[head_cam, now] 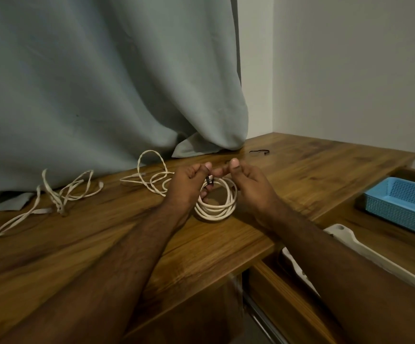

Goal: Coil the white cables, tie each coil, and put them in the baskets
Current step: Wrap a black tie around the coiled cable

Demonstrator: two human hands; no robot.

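A coiled white cable [217, 207] lies on the wooden table [313, 175], its far side lifted between my hands. My left hand [189, 184] grips the coil's top left, fingers curled around it. My right hand [246, 180] pinches the top right. A small black tie [209, 181] sits on the coil between my thumbs. Two loose white cables lie uncoiled: one [149, 177] just left of my left hand, another [60, 194] further left. A blue basket [400, 202] stands at the right, lower than the tabletop.
A grey curtain [102, 83] hangs behind the table and drapes onto its far edge. Another black tie [258, 152] lies on the table beyond my hands. A white object [350, 239] lies near the basket under my right forearm.
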